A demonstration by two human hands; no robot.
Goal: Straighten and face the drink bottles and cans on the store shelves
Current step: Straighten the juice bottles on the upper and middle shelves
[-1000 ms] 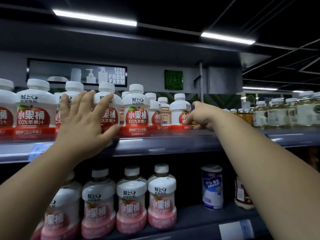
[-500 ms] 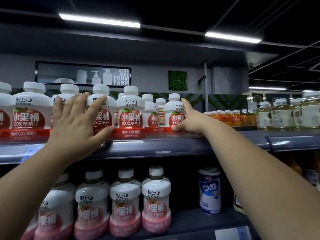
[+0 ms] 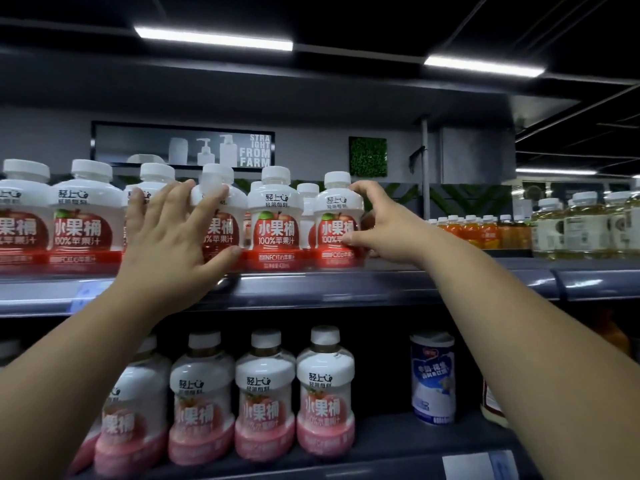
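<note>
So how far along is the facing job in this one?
Done: the upper-row red juice bottles mostly stand in line, labels forward. In hand: the left hand presses flat on a mid-row bottle while the right hand grips the end bottle. Left: on the lower shelf, the pink bottles, facing out, and the lone blue-and-white can set back, both untouched.

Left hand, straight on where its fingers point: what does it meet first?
The red-label juice bottle right ahead; the left hand seems to be touching it, though depth is unclear.
</note>
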